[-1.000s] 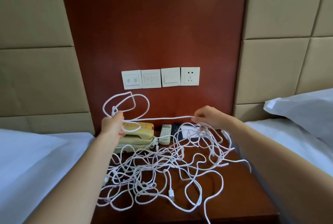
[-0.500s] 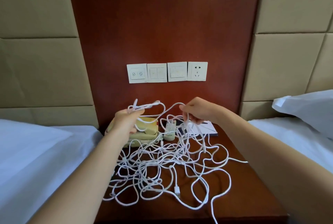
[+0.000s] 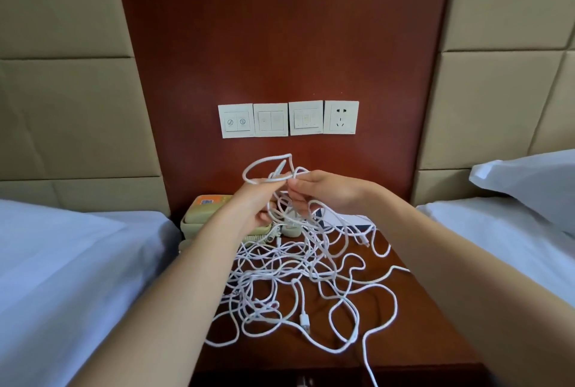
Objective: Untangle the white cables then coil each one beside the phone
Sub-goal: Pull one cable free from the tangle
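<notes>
Left hand (image 3: 253, 204) and right hand (image 3: 325, 193) meet at frame centre, both pinching a lifted loop of the white cables (image 3: 304, 321). We see the main tangle on the table (image 3: 420, 340), lower centre. The phone (image 3: 199, 215) sits centre-left, partly behind our left hand.

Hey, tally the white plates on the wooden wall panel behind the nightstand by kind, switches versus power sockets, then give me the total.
White square switch plates: 3
White square power socket plate: 1
Total: 4
</notes>
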